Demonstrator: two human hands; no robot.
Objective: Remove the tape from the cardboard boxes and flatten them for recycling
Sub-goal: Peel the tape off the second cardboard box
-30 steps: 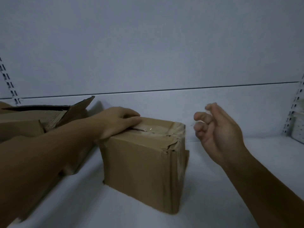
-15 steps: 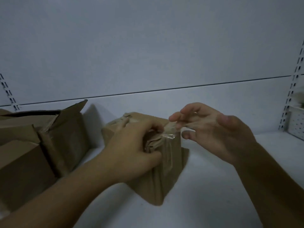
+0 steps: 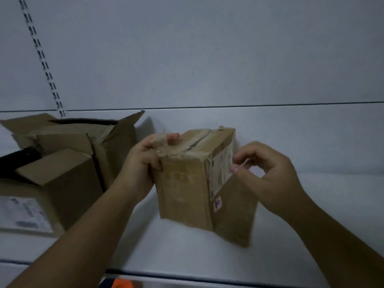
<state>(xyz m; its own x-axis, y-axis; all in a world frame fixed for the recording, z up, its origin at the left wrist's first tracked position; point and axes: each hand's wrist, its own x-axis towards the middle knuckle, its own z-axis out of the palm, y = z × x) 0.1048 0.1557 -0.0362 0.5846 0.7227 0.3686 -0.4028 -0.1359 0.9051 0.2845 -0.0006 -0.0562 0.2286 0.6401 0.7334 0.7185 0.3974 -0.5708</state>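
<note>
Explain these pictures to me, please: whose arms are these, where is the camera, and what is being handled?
No machine here: a person works with bare hands. All pictures come from one camera worn on the head, looking forward and down, so the arms reach in from below. Over the white shelf is a small box with a label on its right side; whether it rests there or is lifted I cannot tell. The left hand grips its top left corner, where crumpled tape shows. The right hand pinches a thin pale strip by the label; I cannot tell if it is tape. Bigger open boxes stand to the left.
</note>
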